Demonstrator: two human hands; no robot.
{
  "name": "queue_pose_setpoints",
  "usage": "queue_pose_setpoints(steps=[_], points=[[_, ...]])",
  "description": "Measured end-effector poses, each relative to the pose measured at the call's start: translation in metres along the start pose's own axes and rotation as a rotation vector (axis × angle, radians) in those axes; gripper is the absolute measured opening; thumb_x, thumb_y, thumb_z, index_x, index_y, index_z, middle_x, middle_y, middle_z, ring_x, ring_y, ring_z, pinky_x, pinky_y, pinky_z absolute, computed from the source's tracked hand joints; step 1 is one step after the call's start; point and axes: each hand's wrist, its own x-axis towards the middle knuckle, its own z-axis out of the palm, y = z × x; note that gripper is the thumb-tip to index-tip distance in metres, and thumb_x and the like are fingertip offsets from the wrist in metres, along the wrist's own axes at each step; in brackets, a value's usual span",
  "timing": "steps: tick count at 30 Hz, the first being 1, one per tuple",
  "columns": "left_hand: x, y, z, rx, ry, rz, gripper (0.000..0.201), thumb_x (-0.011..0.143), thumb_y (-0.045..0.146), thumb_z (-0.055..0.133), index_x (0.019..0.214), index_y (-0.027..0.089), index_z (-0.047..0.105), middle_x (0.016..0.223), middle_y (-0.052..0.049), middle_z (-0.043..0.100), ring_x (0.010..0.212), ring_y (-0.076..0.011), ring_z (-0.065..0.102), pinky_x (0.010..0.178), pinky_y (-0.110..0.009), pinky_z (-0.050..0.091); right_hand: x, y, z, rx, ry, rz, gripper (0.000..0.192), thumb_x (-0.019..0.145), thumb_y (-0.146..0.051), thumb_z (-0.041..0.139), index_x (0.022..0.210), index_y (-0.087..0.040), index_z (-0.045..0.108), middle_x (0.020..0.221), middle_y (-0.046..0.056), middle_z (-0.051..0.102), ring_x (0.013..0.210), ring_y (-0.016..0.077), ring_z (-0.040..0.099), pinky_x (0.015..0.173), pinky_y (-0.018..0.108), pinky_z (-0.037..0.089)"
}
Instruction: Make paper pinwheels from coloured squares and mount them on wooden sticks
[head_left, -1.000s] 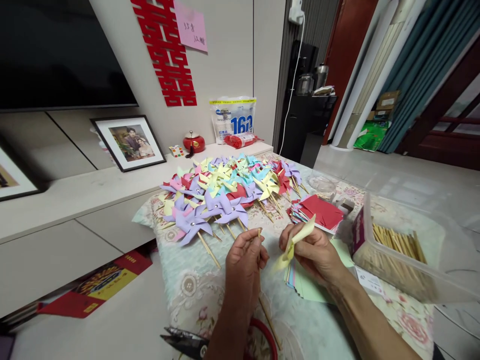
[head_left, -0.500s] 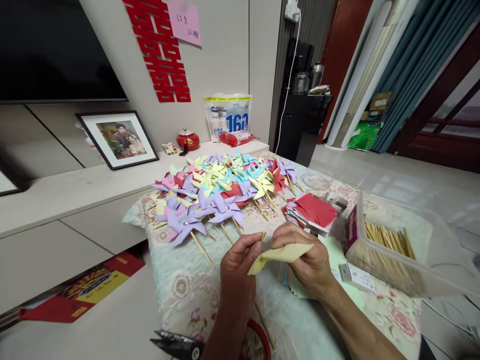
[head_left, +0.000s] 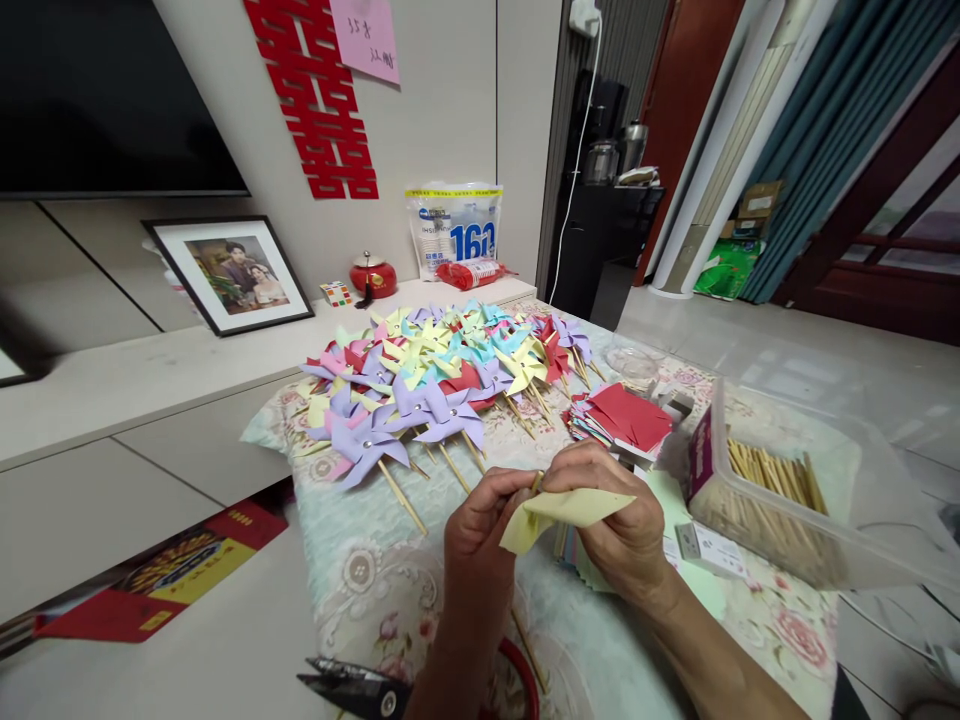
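My left hand (head_left: 480,525) is closed around a thin wooden stick (head_left: 531,648), whose top end pokes up between my two hands and whose lower part slants down over the tablecloth. Pinched in my right hand (head_left: 626,525) is a pale yellow paper pinwheel (head_left: 574,507), its blades curled and pressed against the stick's top. The fingers of both hands meet there and hide the joint. Below my left forearm lie pliers (head_left: 352,685) with dark jaws and a red handle, partly covered by the arm.
Many finished pinwheels (head_left: 450,412) in several colours are heaped at the table's far side. Red paper squares (head_left: 630,415) lie stacked beyond my right hand. A clear plastic box (head_left: 765,530) of wooden sticks stands at right, beside a small white box (head_left: 709,550).
Both hands have shifted slightly right, with the yellow pinwheel and stick still in them. The paper is turned a little, and the right fingers sit closer to the stick's top.
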Motion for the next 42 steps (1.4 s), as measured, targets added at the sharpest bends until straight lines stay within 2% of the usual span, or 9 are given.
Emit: queue_pose_setpoints(steps=[7,13,19,27,34,42], points=[[-0.0006,-0.0011,-0.0027,0.05,-0.037,0.084,0.014,0.079,0.018,0.073,0.091,0.024,0.079,0.088,-0.002,0.064,0.082,-0.0137,0.059,0.073,-0.022,0.047,-0.0015,0.0012,0.0008,0.003,0.0,0.008,0.028,0.087,0.001,0.055,0.098,-0.021,0.067,0.087,0.005,0.065,0.081,0.0179,0.061,0.073,0.033,0.049],[-0.0022,-0.0004,-0.0024,0.045,-0.052,0.097,0.015,0.079,0.018,0.074,0.092,0.024,0.079,0.088,-0.001,0.064,0.08,-0.0129,0.059,0.07,-0.021,0.047,-0.0014,0.0025,0.0005,0.001,0.0,-0.009,0.026,0.088,0.0,0.055,0.099,-0.021,0.066,0.086,0.005,0.065,0.081,0.0179,0.06,0.073,0.034,0.049],[-0.0025,0.0004,-0.0006,0.027,-0.014,0.04,0.011,0.081,0.023,0.074,0.09,0.024,0.079,0.088,-0.002,0.066,0.08,-0.0138,0.06,0.071,-0.022,0.047,-0.0021,0.0016,0.0007,0.024,-0.011,-0.019,0.024,0.091,-0.003,0.052,0.099,-0.021,0.066,0.086,0.005,0.065,0.079,0.0186,0.061,0.072,0.035,0.05],[-0.0014,0.0008,-0.0018,0.051,-0.036,0.089,0.011,0.08,0.024,0.075,0.09,0.024,0.079,0.085,-0.002,0.064,0.076,-0.0132,0.059,0.066,-0.022,0.047,-0.0007,-0.0012,0.0015,-0.002,0.005,-0.014,0.02,0.091,-0.005,0.055,0.097,-0.02,0.067,0.083,0.005,0.065,0.078,0.0187,0.062,0.069,0.033,0.051],[-0.0007,0.0019,-0.003,0.124,-0.026,0.17,0.012,0.077,0.019,0.076,0.088,0.023,0.079,0.082,-0.002,0.064,0.076,-0.0137,0.06,0.066,-0.022,0.048,-0.0022,-0.0018,0.0047,-0.013,-0.007,-0.016,0.02,0.092,-0.007,0.053,0.099,-0.02,0.066,0.084,0.005,0.066,0.08,0.0189,0.061,0.071,0.035,0.051],[-0.0015,0.0054,-0.0064,0.319,-0.014,0.32,0.018,0.076,0.013,0.076,0.09,0.025,0.078,0.081,-0.002,0.066,0.075,-0.0149,0.061,0.066,-0.023,0.047,-0.0052,-0.0043,0.0082,-0.078,0.006,-0.043,0.02,0.094,-0.009,0.051,0.101,-0.021,0.065,0.083,0.006,0.067,0.078,0.0204,0.06,0.069,0.037,0.05]])
